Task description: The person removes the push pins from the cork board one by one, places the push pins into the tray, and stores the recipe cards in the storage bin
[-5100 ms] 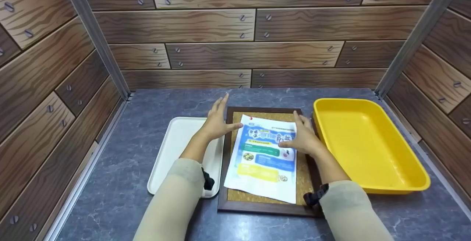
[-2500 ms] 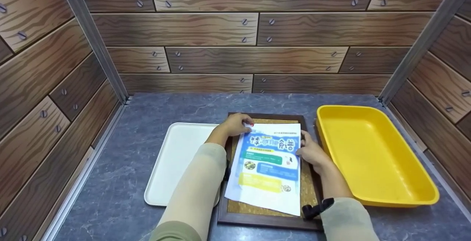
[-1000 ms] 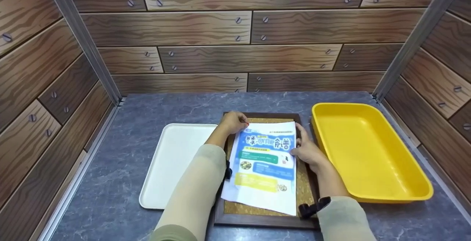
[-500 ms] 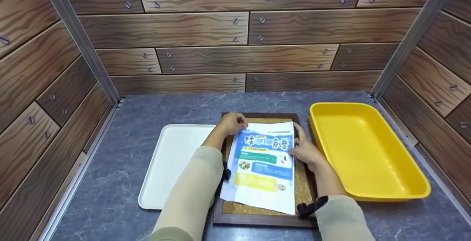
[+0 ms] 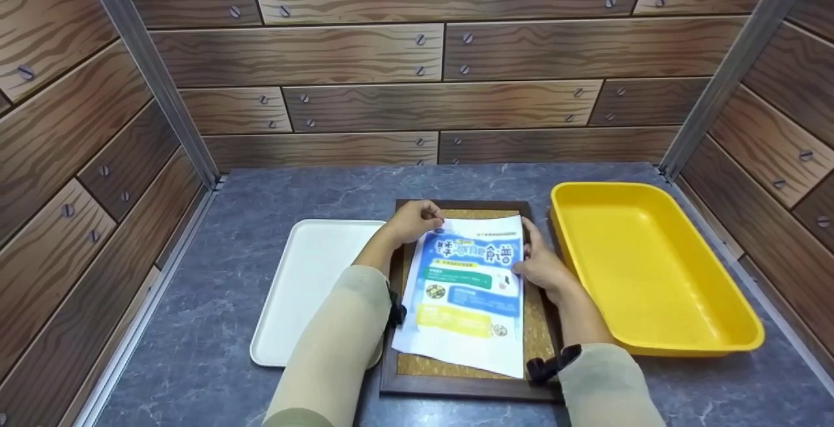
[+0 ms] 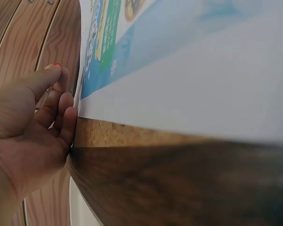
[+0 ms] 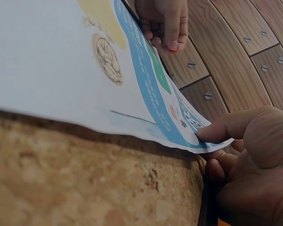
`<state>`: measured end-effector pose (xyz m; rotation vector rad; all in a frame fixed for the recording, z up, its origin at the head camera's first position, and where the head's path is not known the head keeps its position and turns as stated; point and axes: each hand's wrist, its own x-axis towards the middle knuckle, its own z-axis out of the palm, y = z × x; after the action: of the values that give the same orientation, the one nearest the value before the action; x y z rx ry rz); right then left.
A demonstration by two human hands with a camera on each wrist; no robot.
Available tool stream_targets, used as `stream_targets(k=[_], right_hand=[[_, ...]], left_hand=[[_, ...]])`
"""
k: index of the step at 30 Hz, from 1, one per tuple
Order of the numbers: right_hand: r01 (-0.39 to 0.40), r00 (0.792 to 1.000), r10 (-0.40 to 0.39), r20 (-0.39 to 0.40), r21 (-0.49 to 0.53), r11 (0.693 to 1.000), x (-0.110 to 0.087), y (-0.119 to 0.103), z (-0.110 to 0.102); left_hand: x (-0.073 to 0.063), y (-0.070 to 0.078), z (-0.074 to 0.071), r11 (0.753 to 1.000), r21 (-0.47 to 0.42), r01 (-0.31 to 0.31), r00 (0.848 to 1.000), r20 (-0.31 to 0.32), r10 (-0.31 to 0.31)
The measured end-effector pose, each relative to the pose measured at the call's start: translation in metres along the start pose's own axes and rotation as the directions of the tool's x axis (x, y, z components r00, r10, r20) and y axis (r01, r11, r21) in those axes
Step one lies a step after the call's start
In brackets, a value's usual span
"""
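The pin (image 7: 173, 50) is pinched by the fingers of the left hand (image 5: 414, 220), seemingly clear of the sheet (image 5: 466, 296) near its top-left corner, though the point cannot be made out. Across on the other side, the sheet's right edge is gripped from above and below by the right hand (image 5: 542, 264), and there it is lifted off the cork (image 5: 539, 339)! The sheet is laid within the board (image 5: 472, 387), a touch askew, and the board is flanked on the worktop (image 5: 189, 303) by the tray (image 5: 313, 283) and the tub (image 5: 651, 264). Delicate stuff, it seems: the pin is best held firmly and square to the board, its point turned from skin and paper, lest a hole be torn. The lifted edge should be pinched lightly, no creases risked, and the corner steadied while the pin is handled.
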<state>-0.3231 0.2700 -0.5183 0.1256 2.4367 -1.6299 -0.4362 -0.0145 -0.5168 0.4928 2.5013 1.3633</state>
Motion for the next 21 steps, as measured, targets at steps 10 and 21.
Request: stream_targets(k=[10,21], right_hand=[[-0.005,1.0,0.005,0.007,-0.035,0.999,0.0,0.001,0.001],[0.036,0.999,-0.034,0.023,-0.054,0.998,0.004,0.003,0.0]], left_hand=[[-0.018,-0.002,-0.005,0.995,-0.098,-0.006,1.0,0.025,0.008],[-0.042,0.004,-0.019,0.99,-0.138,-0.023,0.999,0.03,0.027]])
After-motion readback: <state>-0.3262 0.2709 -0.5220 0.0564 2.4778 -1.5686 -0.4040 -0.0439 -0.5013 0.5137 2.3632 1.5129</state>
